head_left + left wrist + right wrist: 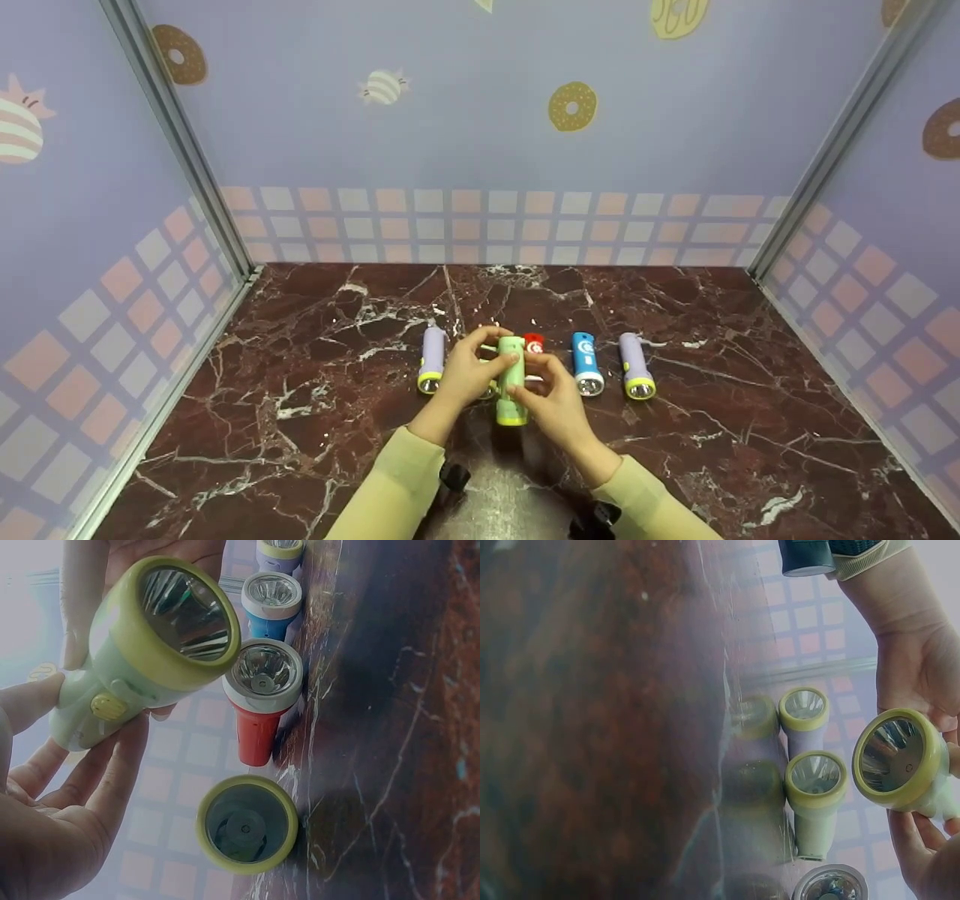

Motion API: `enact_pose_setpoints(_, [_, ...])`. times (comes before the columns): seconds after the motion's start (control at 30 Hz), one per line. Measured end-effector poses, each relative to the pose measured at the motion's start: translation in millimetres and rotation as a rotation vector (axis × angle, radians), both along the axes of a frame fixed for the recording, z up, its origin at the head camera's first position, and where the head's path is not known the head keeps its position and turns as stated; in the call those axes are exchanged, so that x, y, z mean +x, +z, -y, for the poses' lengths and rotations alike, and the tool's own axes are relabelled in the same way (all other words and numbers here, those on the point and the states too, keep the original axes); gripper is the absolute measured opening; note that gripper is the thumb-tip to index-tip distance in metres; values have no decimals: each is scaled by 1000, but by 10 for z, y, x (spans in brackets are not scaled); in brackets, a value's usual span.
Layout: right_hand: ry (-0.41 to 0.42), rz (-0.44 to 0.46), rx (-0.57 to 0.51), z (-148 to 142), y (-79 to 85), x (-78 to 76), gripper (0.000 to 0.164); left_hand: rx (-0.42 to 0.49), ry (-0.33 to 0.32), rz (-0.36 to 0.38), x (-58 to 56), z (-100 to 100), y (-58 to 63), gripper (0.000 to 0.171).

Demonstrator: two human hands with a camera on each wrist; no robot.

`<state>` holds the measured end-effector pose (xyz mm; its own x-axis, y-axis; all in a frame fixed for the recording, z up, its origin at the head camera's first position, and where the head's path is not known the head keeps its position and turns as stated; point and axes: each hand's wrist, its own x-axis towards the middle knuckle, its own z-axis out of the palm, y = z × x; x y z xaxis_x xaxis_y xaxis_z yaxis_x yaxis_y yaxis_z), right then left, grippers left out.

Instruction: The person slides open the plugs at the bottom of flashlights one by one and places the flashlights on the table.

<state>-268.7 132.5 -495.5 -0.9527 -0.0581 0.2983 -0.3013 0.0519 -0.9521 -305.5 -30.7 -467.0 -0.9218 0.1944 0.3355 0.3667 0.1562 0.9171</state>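
Observation:
A pale green flashlight (512, 382) with a yellow rim is held above the table, its lens end toward me. My left hand (474, 369) grips it near the tail end, thumb along its upper side. From the other side my right hand (556, 403) pinches its middle, the thumb on the barrel. The left wrist view shows a yellow ribbed switch (109, 706) on its side. Just behind my hands stands a red flashlight (257, 733), and another green flashlight (815, 829) is mostly hidden by my left hand in the head view.
The flashlights form a row on the dark red marbled table (315, 450). A purple flashlight (433, 356) is at the left; a blue one (586, 358) and another purple one (635, 364) are at the right. Patterned panels (480, 135) enclose the back and sides.

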Motion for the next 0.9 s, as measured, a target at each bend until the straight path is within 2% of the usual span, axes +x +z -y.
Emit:
enact_pose_setpoints(0.53, [9,-23,4,0,-3,11,47,-15,-3,19,-14,-6,3,34])
enact_pose_setpoints(0.9, [5,-1,-10,0,-8,8,47,-19,-7,14,-6,-4,3,34])
